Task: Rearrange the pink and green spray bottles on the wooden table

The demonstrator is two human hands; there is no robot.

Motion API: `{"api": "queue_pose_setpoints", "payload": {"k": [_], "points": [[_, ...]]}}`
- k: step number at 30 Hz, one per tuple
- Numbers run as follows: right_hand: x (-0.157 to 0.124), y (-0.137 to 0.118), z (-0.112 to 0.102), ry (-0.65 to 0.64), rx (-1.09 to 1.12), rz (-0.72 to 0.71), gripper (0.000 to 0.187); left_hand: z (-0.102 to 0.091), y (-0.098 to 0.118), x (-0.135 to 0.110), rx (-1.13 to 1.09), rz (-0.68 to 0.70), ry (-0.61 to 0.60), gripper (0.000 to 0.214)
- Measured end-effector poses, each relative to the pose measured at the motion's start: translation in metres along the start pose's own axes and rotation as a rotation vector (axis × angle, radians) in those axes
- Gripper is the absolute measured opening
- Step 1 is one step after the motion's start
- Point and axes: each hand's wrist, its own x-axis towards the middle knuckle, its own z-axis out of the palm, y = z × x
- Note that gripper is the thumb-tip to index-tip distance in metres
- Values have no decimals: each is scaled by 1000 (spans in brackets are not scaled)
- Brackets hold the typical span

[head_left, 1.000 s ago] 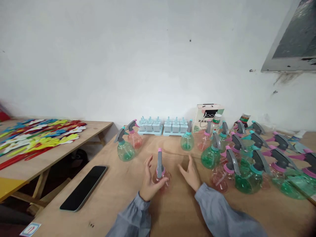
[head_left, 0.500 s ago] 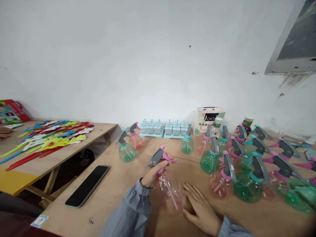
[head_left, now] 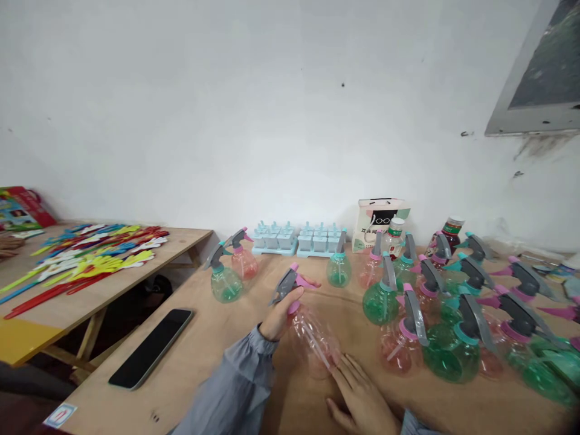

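Note:
My left hand (head_left: 281, 315) is wrapped round the neck of a pink clear spray bottle (head_left: 313, 344) with a grey and pink trigger head. The bottle tilts, its head leaning to the left and its round base toward me. Fingers stretched out, my right hand (head_left: 360, 389) is beside the base of that bottle, its fingertips at the bottle's lower right side. Close to the right hand stands another pink spray bottle (head_left: 401, 353), with a green spray bottle (head_left: 451, 356) beside it.
Several more pink and green spray bottles crowd the right side. A green bottle (head_left: 226, 284) and a pink one (head_left: 244, 264) stand at the left. A phone (head_left: 151, 347) lies near the left edge. Pale blue popsicle moulds (head_left: 274, 238) and a paper bag (head_left: 362, 226) stand by the wall.
My right hand has moved its fingertips up against the lower part of the bottle. The left hand keeps its hold on the neck. The view has shifted slightly.

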Motion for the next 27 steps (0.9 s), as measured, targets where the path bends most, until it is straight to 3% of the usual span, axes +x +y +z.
{"api": "queue_pose_setpoints", "payload": {"k": [4,9,13,18,24,27], "points": [[-3,6,12,37,-24,-13,59,4,-10,6,-40,49,130,38],[-1,5,9,-25,-57,-4,62,5,-14,12,6,52,18,39],[1,-1,-2,-37,-25,-7,63,3,-18,16,29,220,141,31],[4,-7,-13,-87,-20,21,61,-4,-29,20,165,266,-19,26],[3,-11,-13,-71,22,16,55,0,-32,24,326,322,192,36],[2,-12,-12,-85,65,-17,53,16,-27,28,417,318,54,30]]}}
